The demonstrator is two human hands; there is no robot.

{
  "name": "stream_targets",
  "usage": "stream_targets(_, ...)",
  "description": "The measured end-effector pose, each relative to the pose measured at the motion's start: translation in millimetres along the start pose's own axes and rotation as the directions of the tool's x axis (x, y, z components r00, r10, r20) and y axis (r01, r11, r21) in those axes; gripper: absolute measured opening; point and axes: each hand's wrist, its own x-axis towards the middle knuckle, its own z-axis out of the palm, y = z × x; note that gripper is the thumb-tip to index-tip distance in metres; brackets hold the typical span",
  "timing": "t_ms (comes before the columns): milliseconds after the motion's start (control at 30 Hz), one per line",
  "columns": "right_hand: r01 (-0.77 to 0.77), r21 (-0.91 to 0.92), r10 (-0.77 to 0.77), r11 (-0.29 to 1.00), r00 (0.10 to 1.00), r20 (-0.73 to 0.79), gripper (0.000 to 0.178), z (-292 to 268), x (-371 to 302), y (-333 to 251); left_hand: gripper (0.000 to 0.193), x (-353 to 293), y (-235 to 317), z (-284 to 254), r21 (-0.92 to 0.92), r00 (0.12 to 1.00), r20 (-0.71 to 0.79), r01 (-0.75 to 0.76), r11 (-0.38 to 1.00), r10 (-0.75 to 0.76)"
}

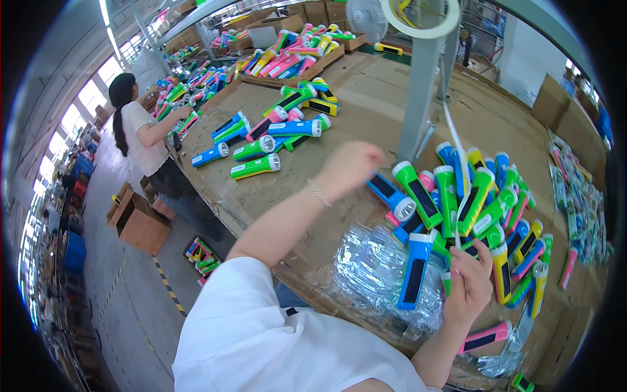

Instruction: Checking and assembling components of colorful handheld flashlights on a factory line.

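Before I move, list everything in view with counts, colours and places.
Piled flashlights: many, overlapping; green, blue, yellow, pink; centre right
Spread flashlights: over ten; green, blue, pink, yellow; centre left
Far flashlights: many; mixed; tray at back
Wrapped flashlights: many; mixed; far right
Plastic bags: uncountable stack; clear; lower centre
Bench: one; brown; under these
Post: one; grey; upper centre
Ring: one; pale; post's upper end
Strip: one; white; right of post
Fan: one; pale; top centre
Open box: one; brown; floor, left
Co-worker: one; light top; left
White top: one; white; bottom
Left hand: one; blurred; above bench
Right hand: one; bare; pile's near edge
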Motion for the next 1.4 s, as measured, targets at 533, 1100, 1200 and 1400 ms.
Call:
stream_targets(533,0.284,-0.098,-0.187,0.954,0.817,0.545,0.043,129.5,26.1,-83.7,0.049,-161.3,-136.9,-89.3,-0.498,0.895,-0.074,0.35,0.794,-0.441)
stream_targets(1100,-0.26,0.242,0.067,0.935,0.798,0.598,0.022,157.6,36.2,-106.9,0.067,-200.0,21.9,-57.0,-0.693,0.994,-0.035,0.053,0.719,-0.107)
stream_targets(1200,-0.15,0.102,0.067,0.983,0.824,0.563,0.028,151.5,35.2,-107.4,0.065,-201.1,28.7,-57.0,-0.639,0.994,-0.041,0.05,0.767,-0.1)
stream_targets(1400,-0.177,-0.068,0.188,0.982,0.851,0.49,0.026,134.0,33.7,-110.6,0.057,-206.3,40.3,-54.9,-0.645,0.989,-0.109,0.009,0.764,-0.103)
